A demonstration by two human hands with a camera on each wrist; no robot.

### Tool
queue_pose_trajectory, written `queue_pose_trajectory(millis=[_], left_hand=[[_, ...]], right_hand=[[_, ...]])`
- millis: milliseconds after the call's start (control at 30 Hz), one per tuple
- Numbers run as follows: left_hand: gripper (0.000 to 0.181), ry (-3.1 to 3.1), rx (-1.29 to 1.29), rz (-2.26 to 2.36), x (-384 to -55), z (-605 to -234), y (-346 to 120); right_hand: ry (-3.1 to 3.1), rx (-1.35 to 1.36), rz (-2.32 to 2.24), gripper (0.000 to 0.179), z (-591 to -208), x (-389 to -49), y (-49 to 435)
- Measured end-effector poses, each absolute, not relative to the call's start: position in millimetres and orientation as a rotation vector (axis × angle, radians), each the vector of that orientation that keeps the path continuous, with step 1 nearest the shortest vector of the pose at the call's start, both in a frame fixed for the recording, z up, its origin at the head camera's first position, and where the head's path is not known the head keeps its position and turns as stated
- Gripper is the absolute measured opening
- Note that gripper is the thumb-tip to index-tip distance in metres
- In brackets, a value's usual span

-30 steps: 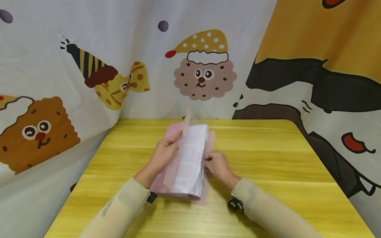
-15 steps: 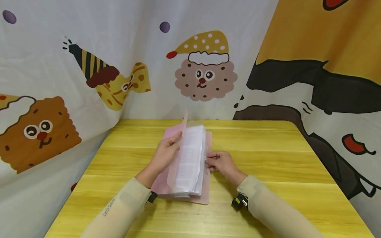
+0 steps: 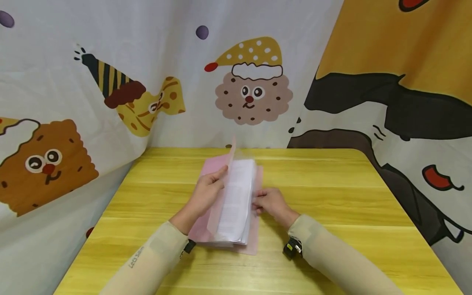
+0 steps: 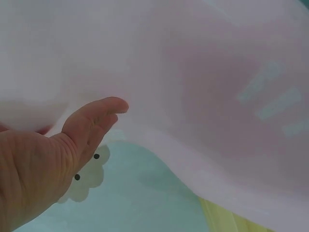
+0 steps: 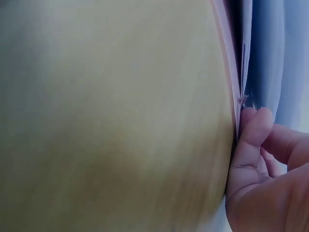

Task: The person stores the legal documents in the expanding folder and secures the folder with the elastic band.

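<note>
A pink display-book folder (image 3: 209, 224) lies partly open on the table, with white printed sheets (image 3: 237, 200) in clear sleeves fanned inside it. My left hand (image 3: 207, 191) holds the raised pink cover, thumb on its near side; most of the fingers are hidden. In the left wrist view the cover (image 4: 212, 106) spreads broadly around that hand (image 4: 53, 154). At the right edge of the sheets, my right hand (image 3: 274, 204) pinches the page edges between thumb and fingertips. The right wrist view shows that hand (image 5: 265, 169) beside the upright page edges (image 5: 246, 53).
The yellow wood-grain table (image 3: 332, 196) extends around the folder on all sides. Behind it hangs a white curtain (image 3: 177, 32) printed with cartoon biscuits. A small black camera (image 3: 292, 248) sits on the right wrist.
The sheets and folder have shifted only slightly. My right fingers have moved a little along the page edges, while my left hand keeps the cover raised.
</note>
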State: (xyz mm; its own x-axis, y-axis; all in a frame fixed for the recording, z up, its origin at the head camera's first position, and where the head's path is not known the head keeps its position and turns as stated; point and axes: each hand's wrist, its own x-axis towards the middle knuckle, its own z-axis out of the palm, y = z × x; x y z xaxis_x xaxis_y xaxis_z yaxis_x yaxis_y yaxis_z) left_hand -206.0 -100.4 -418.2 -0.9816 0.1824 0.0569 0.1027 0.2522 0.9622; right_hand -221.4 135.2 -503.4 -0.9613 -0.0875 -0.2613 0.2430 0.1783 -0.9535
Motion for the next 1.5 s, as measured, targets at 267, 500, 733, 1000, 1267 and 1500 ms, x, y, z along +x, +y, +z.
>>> queue_pose_trajectory(millis=[267, 500, 733, 1000, 1267, 1500], left_hand=[[0.057, 2.491, 0.246, 1.798, -205.4, -417.2, -97.9], [0.059, 2.454, 0.439, 1.677, -204.7, -417.6, -99.1], [0.056, 2.740, 0.643, 1.160, -205.2, -431.0, -114.6], [0.073, 2.815, 0.771, 0.395, -209.6, -455.7, -126.9], [0.086, 2.753, 0.614, 0.351, -212.8, -475.8, -124.8], [0.090, 2.745, 0.593, 0.292, -215.6, -488.9, -124.2]], right_hand=[[2.187, 0.133, -1.833, 0.027, -503.4, -224.1, 137.7], [2.187, 0.208, -1.820, 0.034, -500.1, -224.9, 159.3], [2.183, 0.282, -1.785, 0.044, -497.1, -226.9, 182.0], [2.145, 0.221, -1.732, 0.053, -489.2, -229.5, 185.9], [2.000, 0.236, -1.790, 0.065, -480.3, -231.4, 172.1], [1.955, 0.255, -1.815, 0.066, -478.7, -234.7, 166.0]])
